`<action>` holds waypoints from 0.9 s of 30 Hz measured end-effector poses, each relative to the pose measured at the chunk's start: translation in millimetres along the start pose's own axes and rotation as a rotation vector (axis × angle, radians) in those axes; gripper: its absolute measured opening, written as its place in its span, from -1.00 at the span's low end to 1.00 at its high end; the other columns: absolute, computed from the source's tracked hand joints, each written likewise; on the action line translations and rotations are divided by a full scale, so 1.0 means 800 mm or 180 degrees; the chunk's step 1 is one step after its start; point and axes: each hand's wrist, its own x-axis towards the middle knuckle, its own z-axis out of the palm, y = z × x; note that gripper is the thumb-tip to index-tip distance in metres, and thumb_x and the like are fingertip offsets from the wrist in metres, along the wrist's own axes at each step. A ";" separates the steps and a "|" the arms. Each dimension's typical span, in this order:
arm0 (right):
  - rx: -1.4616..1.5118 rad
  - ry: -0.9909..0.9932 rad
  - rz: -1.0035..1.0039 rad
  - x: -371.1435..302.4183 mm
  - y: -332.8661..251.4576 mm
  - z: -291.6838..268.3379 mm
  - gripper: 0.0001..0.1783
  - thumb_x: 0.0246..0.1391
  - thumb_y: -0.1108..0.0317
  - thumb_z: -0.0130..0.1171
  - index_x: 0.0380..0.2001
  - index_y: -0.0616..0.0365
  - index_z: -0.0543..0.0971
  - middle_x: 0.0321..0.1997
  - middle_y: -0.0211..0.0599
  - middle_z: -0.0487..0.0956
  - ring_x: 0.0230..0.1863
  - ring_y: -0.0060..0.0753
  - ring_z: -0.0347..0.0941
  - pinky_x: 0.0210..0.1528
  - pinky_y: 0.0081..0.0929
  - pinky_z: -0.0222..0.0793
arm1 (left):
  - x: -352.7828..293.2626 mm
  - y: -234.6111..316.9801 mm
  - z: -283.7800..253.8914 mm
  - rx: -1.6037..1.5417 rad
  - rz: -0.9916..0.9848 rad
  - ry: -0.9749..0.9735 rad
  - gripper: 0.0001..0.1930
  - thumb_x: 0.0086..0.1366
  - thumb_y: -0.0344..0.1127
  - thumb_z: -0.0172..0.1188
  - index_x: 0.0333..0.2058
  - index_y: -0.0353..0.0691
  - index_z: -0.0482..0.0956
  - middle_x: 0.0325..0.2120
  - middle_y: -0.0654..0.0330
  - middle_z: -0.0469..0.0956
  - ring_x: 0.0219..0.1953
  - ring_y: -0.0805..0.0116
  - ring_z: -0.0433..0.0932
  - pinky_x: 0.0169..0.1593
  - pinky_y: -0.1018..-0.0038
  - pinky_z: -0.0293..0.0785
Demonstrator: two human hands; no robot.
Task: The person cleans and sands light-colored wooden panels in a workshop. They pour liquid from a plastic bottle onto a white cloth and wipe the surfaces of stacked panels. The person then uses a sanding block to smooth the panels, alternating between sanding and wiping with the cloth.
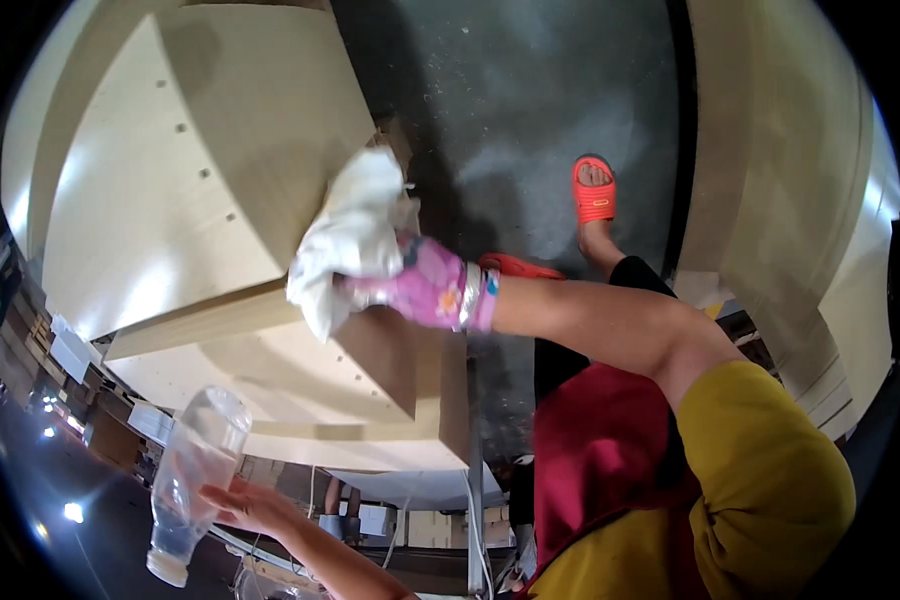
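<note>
My left hand (247,504), bare, is wrapped round a clear plastic bottle (208,435) at the lower left. The bottle is tilted, its white cap toward the lower edge; whether liquid is inside I cannot tell. On my right hand (432,285) is a pink-purple flowered glove with a silvery band at the wrist. That hand is closed on a crumpled white cloth (355,235), which lies against the edges of pale wooden panels (160,200). The cloth hides most of my right fingers. Small holes run in a row along the panel.
More pale panels (300,375) sit below the cloth, stacked in steps. Another tall stack of boards (770,150) stands on the right. Between them runs a dark grey floor (510,110), where my feet in red slippers (595,200) stand. Cartons and shelving show along the lower edge.
</note>
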 end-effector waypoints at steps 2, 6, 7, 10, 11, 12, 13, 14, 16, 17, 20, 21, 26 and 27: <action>0.0230 -0.0222 0.1280 0.014 0.058 -0.023 -0.70 0.25 0.27 -0.12 -0.05 0.04 0.52 0.02 -0.12 0.49 0.08 -0.17 0.39 0.12 -0.31 0.27 | -0.016 -0.019 0.005 0.0016 -0.0039 -0.0109 -0.38 0.31 -0.01 0.08 0.19 -0.27 0.14 0.19 -0.02 0.24 0.20 0.05 0.28 0.31 0.13 0.15; -0.1521 -0.0284 0.1804 0.021 0.162 -0.104 -0.65 0.20 0.36 -0.14 0.02 0.06 0.48 -0.07 -0.05 0.55 -0.04 -0.10 0.48 0.03 -0.37 0.34 | -0.010 -0.050 0.014 0.0061 0.0079 -0.0626 -0.39 0.33 0.06 0.01 0.15 -0.29 0.20 0.16 0.00 0.27 0.20 0.06 0.27 0.29 0.12 0.21; -0.1579 0.0091 0.1263 0.013 0.173 -0.107 -0.65 0.18 0.42 -0.15 0.00 0.15 0.48 -0.10 -0.01 0.56 -0.09 -0.10 0.49 -0.02 -0.42 0.38 | -0.012 -0.050 0.019 0.0087 0.0096 -0.0639 -0.39 0.33 0.08 0.00 0.14 -0.31 0.21 0.15 0.00 0.27 0.21 0.06 0.26 0.29 0.12 0.21; -0.0678 0.0281 0.1620 0.022 0.127 -0.090 -0.63 0.09 0.53 -0.12 -0.02 0.19 0.48 -0.07 -0.09 0.52 -0.05 -0.10 0.47 0.00 -0.31 0.38 | -0.036 -0.044 0.030 0.0225 0.0131 -0.0256 -0.35 0.32 0.12 -0.02 0.14 -0.33 0.21 0.17 -0.06 0.22 0.21 0.01 0.25 0.30 0.08 0.19; -0.0710 0.0177 0.0994 0.016 0.122 -0.067 -0.64 0.07 0.53 -0.09 -0.04 0.19 0.48 -0.08 -0.10 0.51 -0.05 -0.11 0.46 0.00 -0.30 0.38 | -0.040 -0.045 0.032 0.0244 0.0122 -0.0154 -0.35 0.32 0.12 -0.02 0.14 -0.33 0.21 0.17 -0.07 0.22 0.21 0.00 0.25 0.30 0.08 0.19; -0.0739 0.0081 0.0372 0.007 0.115 -0.046 -0.65 0.05 0.54 -0.05 -0.06 0.19 0.48 -0.09 -0.11 0.49 -0.06 -0.12 0.45 0.00 -0.29 0.37 | -0.040 -0.047 0.030 0.0216 0.0148 -0.0230 -0.34 0.32 0.13 -0.03 0.15 -0.32 0.19 0.15 -0.09 0.22 0.21 -0.02 0.24 0.29 0.08 0.20; -0.1043 -0.0064 -0.0496 -0.001 0.100 -0.027 -0.66 0.02 0.55 -0.03 -0.08 0.19 0.48 -0.10 -0.12 0.48 -0.06 -0.12 0.44 0.00 -0.29 0.38 | -0.040 -0.049 0.026 0.0287 0.0183 -0.0280 -0.34 0.33 0.16 -0.07 0.15 -0.32 0.19 0.15 -0.08 0.23 0.21 0.00 0.25 0.30 0.07 0.18; -0.1250 -0.0195 -0.0445 0.001 0.092 -0.026 -0.63 -0.03 0.57 0.01 -0.08 0.17 0.48 -0.10 -0.09 0.48 -0.02 -0.09 0.42 0.03 -0.28 0.36 | -0.039 -0.049 0.026 0.0360 0.0217 -0.0329 -0.33 0.33 0.18 -0.11 0.15 -0.31 0.19 0.14 -0.07 0.23 0.20 0.02 0.25 0.30 0.06 0.16; -0.2008 -0.0449 0.0180 0.019 0.142 -0.042 -0.71 -0.01 0.49 0.00 -0.16 0.17 0.50 -0.16 -0.05 0.52 -0.11 0.02 0.48 -0.07 -0.21 0.42 | -0.039 -0.047 0.026 0.0396 0.0261 -0.0392 -0.33 0.34 0.20 -0.13 0.15 -0.30 0.19 0.16 -0.07 0.22 0.21 0.02 0.24 0.31 0.07 0.15; -0.2461 -0.0488 0.0844 0.034 0.160 -0.050 -0.74 0.00 0.46 0.01 -0.18 0.16 0.51 -0.19 -0.05 0.54 -0.15 0.04 0.50 -0.11 -0.19 0.43 | -0.040 -0.046 0.029 0.0348 0.0274 -0.0402 -0.33 0.33 0.18 -0.10 0.15 -0.30 0.19 0.18 -0.09 0.19 0.22 0.00 0.23 0.31 0.08 0.15; -0.2973 -0.1007 0.1126 0.058 0.155 -0.067 -0.73 -0.01 0.45 0.00 -0.20 0.12 0.52 -0.20 -0.05 0.56 -0.17 0.07 0.51 -0.13 -0.14 0.42 | -0.044 -0.050 0.033 0.0206 0.0211 -0.0105 -0.34 0.33 0.17 -0.09 0.15 -0.28 0.20 0.20 -0.10 0.17 0.23 -0.01 0.21 0.31 0.09 0.17; -0.2737 -0.0803 0.1150 0.058 0.157 -0.056 -0.75 0.00 0.44 0.01 -0.20 0.12 0.53 -0.21 -0.04 0.56 -0.17 0.04 0.52 -0.15 -0.16 0.43 | -0.046 -0.053 0.035 0.0149 0.0176 0.0045 -0.35 0.33 0.18 -0.09 0.14 -0.28 0.21 0.21 -0.10 0.16 0.23 -0.01 0.21 0.30 0.09 0.17; -0.1309 -0.0467 0.1098 0.032 0.076 -0.042 -0.65 0.00 0.54 -0.07 -0.11 0.16 0.51 -0.20 0.03 0.55 -0.06 0.09 0.46 -0.04 -0.22 0.40 | -0.036 -0.058 0.038 -0.0007 0.0200 -0.0281 -0.37 0.34 0.17 -0.09 0.15 -0.23 0.22 0.18 -0.07 0.19 0.23 -0.03 0.21 0.33 0.05 0.10; -0.1207 -0.0257 0.0218 0.015 0.050 -0.040 -0.67 0.02 0.51 -0.06 -0.11 0.17 0.50 -0.17 -0.01 0.55 -0.05 0.08 0.46 -0.02 -0.24 0.39 | -0.031 -0.060 0.040 -0.0026 0.0230 -0.0336 -0.37 0.33 0.17 -0.09 0.15 -0.22 0.22 0.18 -0.07 0.19 0.23 -0.04 0.21 0.33 0.05 0.10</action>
